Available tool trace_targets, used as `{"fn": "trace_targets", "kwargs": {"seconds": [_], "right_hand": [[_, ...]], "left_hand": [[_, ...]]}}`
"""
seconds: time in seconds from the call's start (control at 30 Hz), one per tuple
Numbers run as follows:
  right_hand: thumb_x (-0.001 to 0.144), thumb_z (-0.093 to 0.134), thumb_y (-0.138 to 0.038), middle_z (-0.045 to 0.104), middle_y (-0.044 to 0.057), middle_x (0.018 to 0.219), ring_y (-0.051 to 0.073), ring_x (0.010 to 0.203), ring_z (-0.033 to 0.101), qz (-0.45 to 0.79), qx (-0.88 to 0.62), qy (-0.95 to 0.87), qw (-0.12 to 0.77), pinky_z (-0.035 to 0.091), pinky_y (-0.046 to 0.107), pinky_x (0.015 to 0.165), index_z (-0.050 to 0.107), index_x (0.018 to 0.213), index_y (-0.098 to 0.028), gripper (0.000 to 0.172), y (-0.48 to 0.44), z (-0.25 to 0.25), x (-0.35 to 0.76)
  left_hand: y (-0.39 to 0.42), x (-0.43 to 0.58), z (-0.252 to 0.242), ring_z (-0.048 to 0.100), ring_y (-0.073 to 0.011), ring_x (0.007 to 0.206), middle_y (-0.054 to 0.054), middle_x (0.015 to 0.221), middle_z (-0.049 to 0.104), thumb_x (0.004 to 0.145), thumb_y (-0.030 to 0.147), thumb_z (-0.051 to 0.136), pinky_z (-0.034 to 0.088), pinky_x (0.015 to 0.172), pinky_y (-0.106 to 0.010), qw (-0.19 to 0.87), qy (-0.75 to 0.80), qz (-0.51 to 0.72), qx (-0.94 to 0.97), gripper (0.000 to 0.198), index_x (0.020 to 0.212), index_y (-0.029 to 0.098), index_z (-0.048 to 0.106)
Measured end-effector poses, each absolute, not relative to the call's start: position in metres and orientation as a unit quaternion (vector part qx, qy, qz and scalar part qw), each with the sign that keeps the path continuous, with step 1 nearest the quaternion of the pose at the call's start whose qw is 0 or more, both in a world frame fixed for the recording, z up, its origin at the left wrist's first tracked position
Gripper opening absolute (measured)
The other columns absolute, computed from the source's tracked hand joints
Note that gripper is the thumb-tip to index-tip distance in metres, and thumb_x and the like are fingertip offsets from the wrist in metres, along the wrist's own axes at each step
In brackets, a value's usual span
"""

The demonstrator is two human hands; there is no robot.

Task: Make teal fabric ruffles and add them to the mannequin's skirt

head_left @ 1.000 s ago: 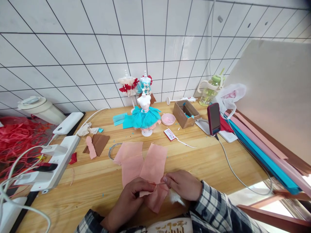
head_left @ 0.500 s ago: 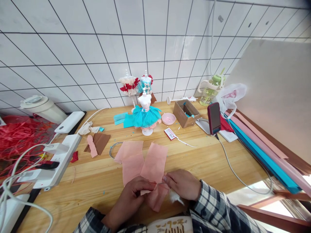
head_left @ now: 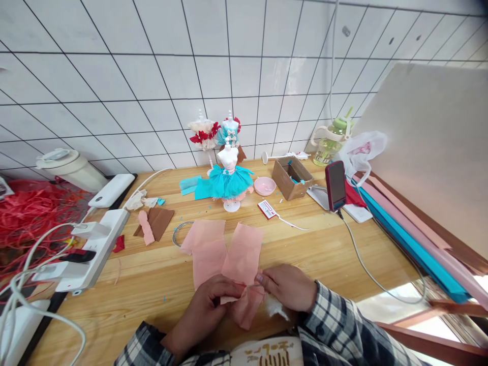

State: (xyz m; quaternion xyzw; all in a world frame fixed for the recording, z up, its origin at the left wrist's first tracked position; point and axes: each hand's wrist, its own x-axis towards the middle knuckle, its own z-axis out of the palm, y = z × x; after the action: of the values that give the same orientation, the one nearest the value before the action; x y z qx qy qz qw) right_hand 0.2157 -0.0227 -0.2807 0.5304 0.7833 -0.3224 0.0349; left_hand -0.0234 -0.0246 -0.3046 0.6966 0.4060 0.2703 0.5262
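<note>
A creased piece of pink crepe paper point(head_left: 247, 308) is gathered low in front of me. My left hand point(head_left: 212, 299) is closed on its left side, thumb and fingers pinching the folded upper edge. At the right end of that edge, my right hand point(head_left: 286, 287) is closed in a pinch. A thin, wire-like line shows near its fingertips; I cannot make out what it is. Just beyond my hands lie two flat pink sheets point(head_left: 209, 249) point(head_left: 244, 251), side by side. White fluffy material point(head_left: 276, 307) sits under my right hand.
Small dress forms, one in a turquoise tulle skirt point(head_left: 231, 182), stand at the back beside a pink bowl point(head_left: 264, 186) and cardboard box point(head_left: 292, 177). A wire coil point(head_left: 178, 234) lies left of the sheets. A power strip point(head_left: 99, 249) is left; a cabled phone point(head_left: 336, 186) stands right.
Both hands keep nearly the same grip on the pink crepe paper. The view has shifted very slightly; nothing was taken up or let go.
</note>
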Motion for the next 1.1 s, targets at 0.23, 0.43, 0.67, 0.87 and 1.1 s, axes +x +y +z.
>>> {"fn": "trace_targets", "kwargs": {"seconds": [0.23, 0.43, 0.67, 0.87, 1.1], "right_hand": [[0.098, 0.015, -0.05, 0.072, 0.007, 0.084, 0.019, 0.073, 0.064, -0.297, 0.535, 0.79, 0.041, 0.029, 0.028, 0.055, 0.067, 0.087, -0.022, 0.06, -0.023, -0.278, 0.209], [0.096, 0.028, -0.048, 0.072, 0.005, 0.085, 0.018, 0.072, 0.064, -0.291, 0.53, 0.796, 0.043, 0.03, 0.027, 0.056, 0.069, 0.091, -0.024, 0.048, -0.023, -0.279, 0.203], [0.096, 0.03, -0.048, 0.071, 0.005, 0.08, 0.018, 0.07, 0.062, -0.322, 0.529, 0.785, 0.011, 0.031, 0.026, 0.056, 0.069, 0.084, -0.022, 0.048, -0.018, -0.275, 0.219], [0.094, 0.036, -0.049, 0.068, 0.005, 0.08, 0.019, 0.074, 0.06, -0.236, 0.635, 0.734, -0.053, 0.037, 0.027, 0.062, 0.064, 0.084, -0.021, 0.041, 0.002, -0.278, 0.258], [0.077, 0.063, -0.023, 0.047, 0.011, 0.137, 0.028, 0.127, 0.037, -0.056, 0.572, 0.799, -0.175, 0.027, 0.045, 0.107, 0.051, 0.128, -0.021, 0.053, -0.003, -0.297, 0.241]], "left_hand": [[-0.027, -0.025, -0.308, 0.065, -0.019, 0.09, -0.003, 0.091, 0.073, 0.065, -0.002, 0.056, 0.051, 0.081, -0.031, 0.522, 0.4, 0.277, 0.701, 0.038, 0.085, 0.025, 0.075], [-0.027, -0.026, -0.311, 0.065, -0.0188, 0.089, -0.003, 0.091, 0.073, 0.068, 0.001, 0.058, 0.05, 0.08, -0.03, 0.512, 0.398, 0.272, 0.71, 0.033, 0.084, 0.025, 0.075], [-0.026, -0.026, -0.31, 0.065, -0.0195, 0.087, -0.005, 0.088, 0.072, 0.074, 0.006, 0.058, 0.051, 0.078, -0.031, 0.513, 0.395, 0.278, 0.709, 0.027, 0.085, 0.024, 0.074], [-0.024, -0.032, -0.292, 0.063, -0.0206, 0.097, -0.007, 0.096, 0.071, 0.084, 0.016, 0.055, 0.048, 0.087, -0.035, 0.478, 0.34, 0.316, 0.746, 0.021, 0.093, 0.026, 0.072], [-0.02, -0.043, -0.267, 0.066, -0.0176, 0.077, -0.002, 0.078, 0.073, 0.082, 0.022, 0.061, 0.048, 0.081, -0.029, 0.468, 0.395, 0.278, 0.74, 0.009, 0.08, 0.023, 0.07]]}}
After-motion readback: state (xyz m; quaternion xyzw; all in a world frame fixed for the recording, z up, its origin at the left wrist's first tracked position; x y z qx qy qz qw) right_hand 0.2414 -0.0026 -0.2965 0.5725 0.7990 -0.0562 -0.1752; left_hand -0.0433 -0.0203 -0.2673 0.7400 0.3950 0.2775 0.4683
